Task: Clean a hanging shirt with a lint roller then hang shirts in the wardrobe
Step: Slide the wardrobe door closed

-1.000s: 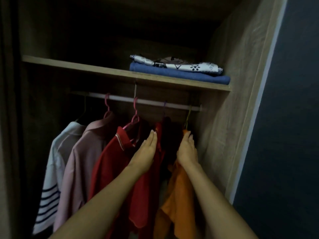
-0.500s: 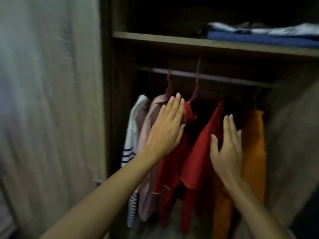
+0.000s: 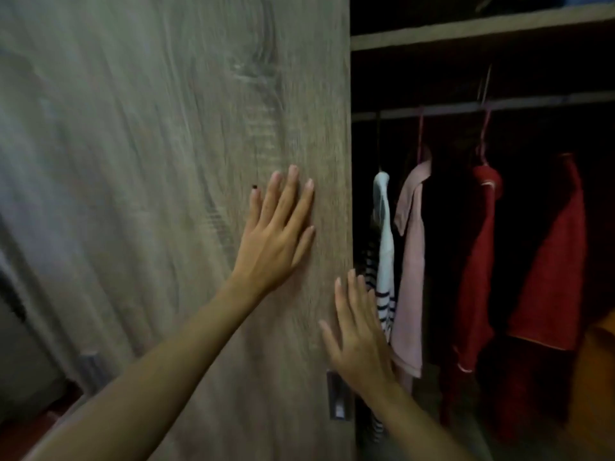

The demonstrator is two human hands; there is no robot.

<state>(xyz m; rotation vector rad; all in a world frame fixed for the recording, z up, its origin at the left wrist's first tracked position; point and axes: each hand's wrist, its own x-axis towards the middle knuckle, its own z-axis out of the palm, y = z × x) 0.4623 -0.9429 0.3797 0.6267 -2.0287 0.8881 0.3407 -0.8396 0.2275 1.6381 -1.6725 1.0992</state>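
We see the wardrobe door [image 3: 173,194], a wood-grain panel filling the left of the scene, with both hands at its right edge. The left hand [image 3: 276,234] lies flat against the panel, fingers straight and slightly spread, holding nothing. The right hand [image 3: 361,341], lower and nearer, is likewise open with fingers extended; it sits beside the door edge just above a small metal pull [image 3: 337,399], and we cannot tell whether its palm touches the wood.

To the right, the open compartment shows the rail [image 3: 532,104] under a shelf [image 3: 482,28]. From it hang, left to right, a white striped shirt [image 3: 384,247], a pink shirt [image 3: 411,267] and two red shirts [image 3: 479,261] [image 3: 555,261]; an orange garment [image 3: 595,377] shows at the far right edge.

No lint roller is in view, and neither hand carries a shirt. We judge the hanging largely complete, with the garments in place on the rail, and the hands set to slide the door shut as a closing step. Whether the rolling was done cannot be read here.
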